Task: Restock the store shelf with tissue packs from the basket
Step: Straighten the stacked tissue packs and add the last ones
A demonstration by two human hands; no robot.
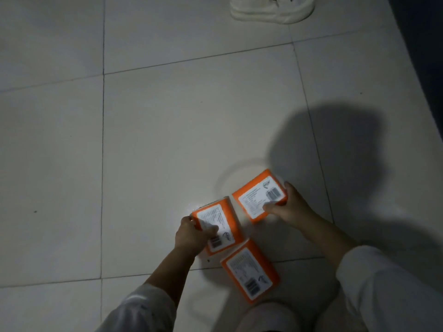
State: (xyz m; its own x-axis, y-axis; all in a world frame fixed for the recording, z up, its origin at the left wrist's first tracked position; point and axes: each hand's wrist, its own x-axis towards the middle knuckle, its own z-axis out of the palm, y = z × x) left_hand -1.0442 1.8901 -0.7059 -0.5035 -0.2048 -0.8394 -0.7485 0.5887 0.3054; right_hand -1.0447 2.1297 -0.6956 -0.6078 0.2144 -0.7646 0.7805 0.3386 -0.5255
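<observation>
Three orange tissue packs sit low over the pale tiled floor, white label sides up. The left hand holds the left pack, its grip curled round the pack's near edge with the thumb lying across the label. The right hand holds the right pack, its grip pinching one end, thumb on the label and fingers behind. Whether either pack touches the floor cannot be told. The third pack lies free just below the left one, beside a tile joint. A white shoe stands at the floor's far edge.
</observation>
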